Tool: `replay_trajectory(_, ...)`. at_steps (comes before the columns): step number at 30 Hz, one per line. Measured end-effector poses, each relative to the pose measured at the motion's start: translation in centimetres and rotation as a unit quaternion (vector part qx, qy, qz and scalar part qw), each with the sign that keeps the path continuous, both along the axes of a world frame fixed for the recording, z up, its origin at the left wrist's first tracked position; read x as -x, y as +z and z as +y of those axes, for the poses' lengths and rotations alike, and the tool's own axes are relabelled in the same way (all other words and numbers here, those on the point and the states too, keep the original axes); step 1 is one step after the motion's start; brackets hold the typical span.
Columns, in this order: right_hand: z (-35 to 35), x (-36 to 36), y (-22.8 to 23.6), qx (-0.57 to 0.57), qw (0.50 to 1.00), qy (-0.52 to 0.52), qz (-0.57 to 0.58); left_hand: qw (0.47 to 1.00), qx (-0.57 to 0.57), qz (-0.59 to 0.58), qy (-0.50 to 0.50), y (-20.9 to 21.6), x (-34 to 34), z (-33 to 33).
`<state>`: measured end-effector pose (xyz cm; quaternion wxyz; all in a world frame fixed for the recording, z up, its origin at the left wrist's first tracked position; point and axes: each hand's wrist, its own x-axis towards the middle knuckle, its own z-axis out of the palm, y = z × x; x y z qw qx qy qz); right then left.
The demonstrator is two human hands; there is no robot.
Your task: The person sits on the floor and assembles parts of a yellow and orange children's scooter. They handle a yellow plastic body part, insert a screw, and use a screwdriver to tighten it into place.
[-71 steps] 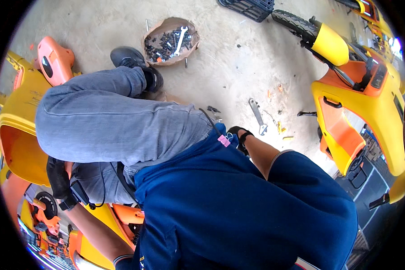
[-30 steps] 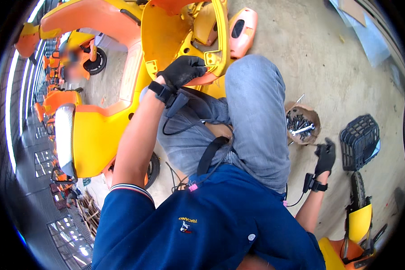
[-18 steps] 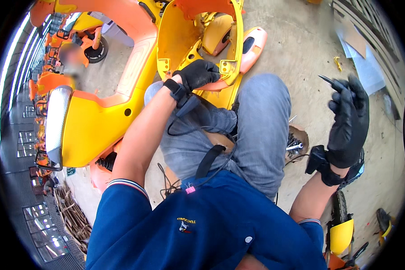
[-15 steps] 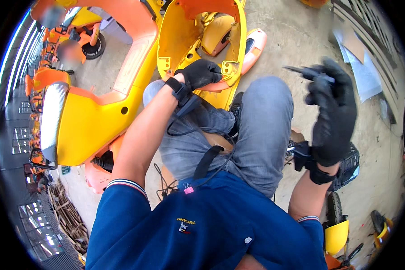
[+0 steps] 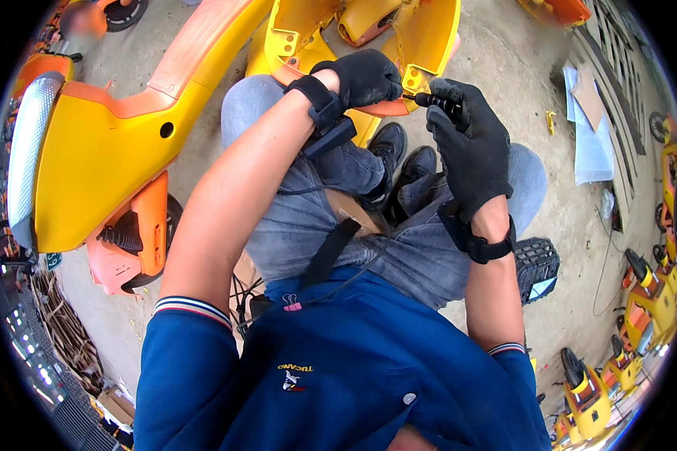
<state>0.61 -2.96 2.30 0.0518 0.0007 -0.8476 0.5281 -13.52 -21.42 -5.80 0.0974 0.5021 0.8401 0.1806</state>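
Currently, the left hand (image 5: pixel 368 77), in a black glove, is positioned at the front edge of the open yellow shell (image 5: pixel 438 30), its fingers curled in toward the orange lower lip (image 5: pixel 389 110); whether they pinch a small part cannot be determined, since the glove conceals the fingertips. The right hand (image 5: pixel 470 143), also gloved, grips a slim black tool (image 5: pixel 436 101) between thumb and fingers. The tool lies roughly level, its narrow tip directed left, close to the fingers of the left hand and just below the drilled yellow tab (image 5: pixel 413 78) at the shell's right corner; contact at the tip cannot be confirmed. The shell is located ahead of the seated person, above the knees in the view, with a second drilled tab (image 5: pixel 284 42) at its left corner. A large yellow body panel (image 5: pixel 102 173) stands to the left. To the right, a black crate (image 5: pixel 537 272) rests on the concrete floor (image 5: pixel 571 225); farther forward lie a white sheet (image 5: pixel 594 154) and a brown cardboard piece (image 5: pixel 588 99).
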Motion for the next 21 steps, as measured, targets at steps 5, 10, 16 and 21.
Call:
replay_trajectory(5, -0.6, 0.0, 0.4, -0.01, 0.999, -0.012, -0.031, 0.998, -0.031, 0.025, -0.038, -0.6, 0.8, -0.6)
replay_trajectory(10, -0.7, -0.2, 0.0, -0.004, 1.0, -0.014, -0.027, 0.994, -0.022, -0.078, 0.069, 0.2, 0.1, 0.0)
replay_trajectory(16, -1.3, -0.3, -0.6, -0.065, 0.997, 0.012, 0.049, 0.993, -0.009, -0.083, 0.085, 0.3, 0.3, 0.5)
replay_trajectory(21, -0.8, -0.2, -1.4, -0.119, 0.991, 0.022, 0.064, 0.99, -0.049, -0.092, 0.09, -0.3, 0.4, 0.8)
